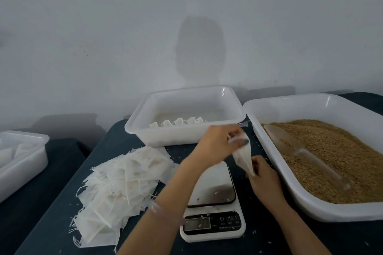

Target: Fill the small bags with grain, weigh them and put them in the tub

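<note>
Only the head view here. The small white mesh drawstring bag (243, 156) is up in the air above the far edge of the white digital kitchen scale (213, 203), held between both hands. The left hand (217, 143) has its fingers curled and pinches the bag's top, and the right hand (264, 180) is curled round the bottom corner. The bag looks flat and limp, so I'd guess there's little or no grain in it yet, but it's blurry. The big white plastic tray (331, 213) of brown grain (342, 161) sits just right of the scale, with a clear plastic scoop (300, 152) lying in it. The white rectangular tub (136, 128) behind the scale already has a row of filled bags (178, 122). A messy heap of empty bags (124, 182) sits to the left on the dark tablecloth (51, 213). Handling-wise, this thing is featherlight, soft and floppy, so it won't stay open by itself. I'd pinch the rim at the mouth to spread it, and support the bottom once it's full so it doesn't sag or spill.
</note>
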Tool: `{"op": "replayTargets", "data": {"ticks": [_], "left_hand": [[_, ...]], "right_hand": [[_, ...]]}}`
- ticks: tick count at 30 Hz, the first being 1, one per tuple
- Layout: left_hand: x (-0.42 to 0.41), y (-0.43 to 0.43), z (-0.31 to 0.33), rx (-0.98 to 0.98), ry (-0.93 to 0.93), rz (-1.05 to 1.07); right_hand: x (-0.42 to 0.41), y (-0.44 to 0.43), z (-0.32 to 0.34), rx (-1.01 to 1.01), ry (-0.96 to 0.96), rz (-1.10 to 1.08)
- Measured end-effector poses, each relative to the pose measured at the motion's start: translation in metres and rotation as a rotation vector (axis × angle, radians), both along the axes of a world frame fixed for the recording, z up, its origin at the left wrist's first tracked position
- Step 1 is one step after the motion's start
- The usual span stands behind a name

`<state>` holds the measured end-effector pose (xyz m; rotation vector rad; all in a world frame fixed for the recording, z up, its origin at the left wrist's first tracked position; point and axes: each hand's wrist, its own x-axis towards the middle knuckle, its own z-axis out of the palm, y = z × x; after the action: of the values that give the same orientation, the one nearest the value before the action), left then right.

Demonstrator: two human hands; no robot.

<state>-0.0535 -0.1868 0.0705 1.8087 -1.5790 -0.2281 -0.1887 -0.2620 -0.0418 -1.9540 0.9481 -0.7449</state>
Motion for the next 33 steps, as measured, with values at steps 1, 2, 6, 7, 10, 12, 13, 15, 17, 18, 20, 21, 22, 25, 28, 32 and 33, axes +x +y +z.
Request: {"op": "replayTargets", "data": {"ticks": [1,2,6,7,10,12,13,15,17,18,20,21,22,25,28,32,33], "left_hand": [[0.006,-0.009,0.010,-0.033,0.004,0.050],[0.012,-0.018,0.019,-0.073,0.029,0.107],[0.040,-0.052,0.043,-0.217,0.208,0.318],[0.046,-0.060,0.043,-0.227,0.218,0.346],[0.062,-0.077,0.033,-0.124,0.119,0.423],[0.069,-0.083,0.022,0.006,0.010,0.435],[0.073,-0.084,0.016,0.074,-0.052,0.428],[0.080,-0.084,0.006,0.208,-0.133,0.403],[0.085,-0.081,-0.001,0.323,-0.167,0.376],[0.085,-0.079,-0.003,0.352,-0.171,0.371],[0.082,-0.070,-0.005,0.334,-0.185,0.390],[0.078,-0.064,-0.007,0.285,-0.212,0.414],[0.073,-0.057,-0.010,0.207,-0.247,0.436],[0.054,-0.027,-0.028,-0.126,-0.280,0.505],[0.054,0.014,-0.040,-0.261,-0.272,0.658],[0.096,0.081,-0.058,0.043,-0.247,0.921],[0.103,0.096,-0.062,0.117,-0.262,0.967]], "right_hand": [[0.001,0.000,0.000,-0.002,0.002,-0.003],[0.001,0.000,0.001,-0.010,0.003,-0.008],[0.003,0.001,0.001,-0.066,0.064,-0.025],[0.004,0.001,0.001,-0.079,0.078,-0.026],[0.003,0.003,0.001,-0.087,0.092,-0.018],[0.002,0.003,0.001,-0.089,0.092,-0.010],[0.001,0.003,0.001,-0.090,0.092,-0.008],[0.001,0.003,0.001,-0.090,0.086,-0.007],[0.002,0.003,0.001,-0.086,0.082,-0.006],[0.002,0.003,0.001,-0.083,0.083,-0.005],[0.003,0.003,0.001,-0.075,0.091,-0.003],[0.003,0.003,0.001,-0.071,0.093,-0.003],[0.003,0.003,0.000,-0.066,0.091,-0.003],[0.002,0.003,0.000,-0.064,0.074,-0.003],[0.002,0.003,0.001,-0.091,0.087,-0.008],[0.003,0.003,0.000,-0.123,0.102,-0.013],[0.003,0.003,0.000,-0.126,0.106,-0.011]]}}
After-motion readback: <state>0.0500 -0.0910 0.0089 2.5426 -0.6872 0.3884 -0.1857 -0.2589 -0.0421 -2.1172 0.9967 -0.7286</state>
